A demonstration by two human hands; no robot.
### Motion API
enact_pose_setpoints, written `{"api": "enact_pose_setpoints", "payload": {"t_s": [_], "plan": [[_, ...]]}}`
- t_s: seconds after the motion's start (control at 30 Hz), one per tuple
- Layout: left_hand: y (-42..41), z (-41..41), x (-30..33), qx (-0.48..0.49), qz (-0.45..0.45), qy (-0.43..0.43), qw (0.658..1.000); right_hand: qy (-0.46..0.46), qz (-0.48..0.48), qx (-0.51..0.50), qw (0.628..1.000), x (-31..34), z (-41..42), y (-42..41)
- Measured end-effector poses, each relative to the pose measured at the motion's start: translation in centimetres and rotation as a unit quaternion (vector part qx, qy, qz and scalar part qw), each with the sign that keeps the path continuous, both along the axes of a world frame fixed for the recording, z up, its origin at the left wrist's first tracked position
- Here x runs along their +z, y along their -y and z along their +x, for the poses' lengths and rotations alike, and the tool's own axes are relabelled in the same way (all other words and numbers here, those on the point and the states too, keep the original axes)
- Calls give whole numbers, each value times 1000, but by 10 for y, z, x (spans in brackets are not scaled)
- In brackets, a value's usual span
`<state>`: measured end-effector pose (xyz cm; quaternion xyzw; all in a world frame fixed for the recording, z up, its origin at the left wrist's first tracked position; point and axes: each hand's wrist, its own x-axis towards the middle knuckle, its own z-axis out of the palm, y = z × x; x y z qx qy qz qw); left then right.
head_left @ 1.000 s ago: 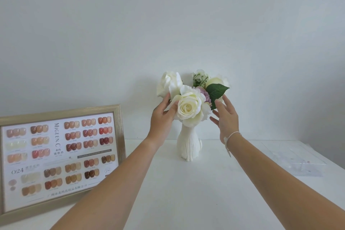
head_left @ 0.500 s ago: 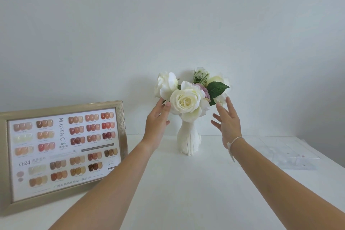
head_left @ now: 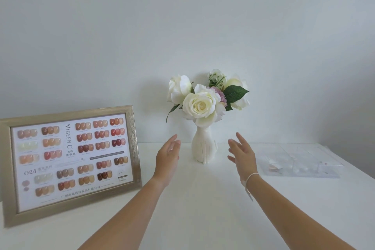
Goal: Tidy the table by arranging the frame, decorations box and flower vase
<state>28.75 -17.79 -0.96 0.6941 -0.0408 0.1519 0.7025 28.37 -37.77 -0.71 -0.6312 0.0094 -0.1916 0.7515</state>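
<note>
A white cat-shaped flower vase (head_left: pixel 204 149) stands upright at the back of the white table (head_left: pixel 203 199), holding white roses (head_left: pixel 199 105) with a green leaf and a small purple bloom. My left hand (head_left: pixel 167 158) hovers open to the vase's left, apart from it. My right hand (head_left: pixel 242 155), with a white cord at the wrist, hovers open to its right, also apart. A gold frame (head_left: pixel 69 163) showing a nail-colour chart leans upright at the left. A clear decorations box (head_left: pixel 298 161) lies flat at the right.
A plain white wall (head_left: pixel 182 26) rises directly behind the table. The table's right edge runs diagonally past the clear box.
Both hands have let go of the flowers and dropped down beside the vase body, fingers spread. The view has tilted slightly, so the vase appears lower and closer.
</note>
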Motion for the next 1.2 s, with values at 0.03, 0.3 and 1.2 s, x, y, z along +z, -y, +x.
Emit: {"api": "enact_pose_setpoints", "payload": {"t_s": [0.03, 0.3, 1.2], "plan": [[1, 1, -6, -4, 15, -7, 1000, -8, -13, 2, 1000, -6, 2, 0], [18, 26, -26, -68, 124, -60, 988, -58, -136, 33, 988, -30, 25, -8], [30, 40, -35, -48, 125, -58, 989, -72, -165, 41, 983, -28, 27, -10]]}}
